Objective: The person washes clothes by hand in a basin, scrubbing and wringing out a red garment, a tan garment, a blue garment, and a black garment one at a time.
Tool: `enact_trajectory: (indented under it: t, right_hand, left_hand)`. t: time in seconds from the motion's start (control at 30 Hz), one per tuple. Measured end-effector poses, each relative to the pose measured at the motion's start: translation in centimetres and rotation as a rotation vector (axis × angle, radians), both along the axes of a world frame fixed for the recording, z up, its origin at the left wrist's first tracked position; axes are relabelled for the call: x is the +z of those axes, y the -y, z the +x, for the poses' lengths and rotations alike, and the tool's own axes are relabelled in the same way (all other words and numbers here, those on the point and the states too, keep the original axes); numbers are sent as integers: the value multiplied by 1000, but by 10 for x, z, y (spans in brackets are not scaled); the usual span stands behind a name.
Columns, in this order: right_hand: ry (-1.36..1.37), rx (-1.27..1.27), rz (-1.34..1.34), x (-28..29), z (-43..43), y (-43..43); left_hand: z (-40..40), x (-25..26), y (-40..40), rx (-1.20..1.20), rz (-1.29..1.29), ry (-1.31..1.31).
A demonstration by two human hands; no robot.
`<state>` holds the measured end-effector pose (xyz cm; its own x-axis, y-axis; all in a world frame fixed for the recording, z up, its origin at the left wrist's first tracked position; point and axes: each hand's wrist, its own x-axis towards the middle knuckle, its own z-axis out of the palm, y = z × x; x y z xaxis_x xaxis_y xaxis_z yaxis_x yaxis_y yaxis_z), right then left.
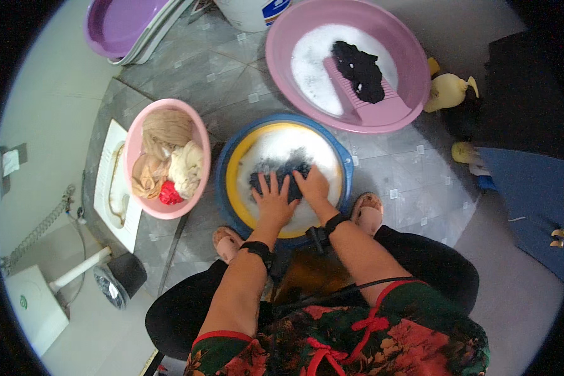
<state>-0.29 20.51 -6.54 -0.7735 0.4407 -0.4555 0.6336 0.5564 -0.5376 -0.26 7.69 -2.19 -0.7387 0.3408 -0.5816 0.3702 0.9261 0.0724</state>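
In front of me a yellow basin (233, 183) sits inside a blue basin (223, 199), with white suds (305, 138) in it. A dark wet cloth (289, 181) lies bunched in the suds. My left hand (275, 199) rests on top of the cloth, palm down, fingers spread. At the cloth's right side is my right hand (314, 187), thumb towards the left hand. Its other fingertips are partly hidden, so its grip is unclear.
A pink basin (202, 155) at left holds beige and cream cloths and a red item, beside a squat toilet (117, 174). A larger pink basin (282, 89) contains suds, a washboard (380, 110) and black cloth (359, 73). A pump bottle (446, 92) stands beside it.
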Motion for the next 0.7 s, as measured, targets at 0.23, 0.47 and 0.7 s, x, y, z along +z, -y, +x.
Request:
enact_trajectory:
  t: [0.23, 0.47, 0.7]
  right_hand:
    - [266, 131, -39, -17, -8, -2]
    - [-171, 40, 93, 4, -10, 8]
    - [-452, 248, -785, 99, -15, 53]
  left_hand:
    - [-35, -21, -18, -27, -227, 396]
    - [-55, -34, 47, 583, 626, 415]
    - [-48, 89, 41, 1768, 1036, 869]
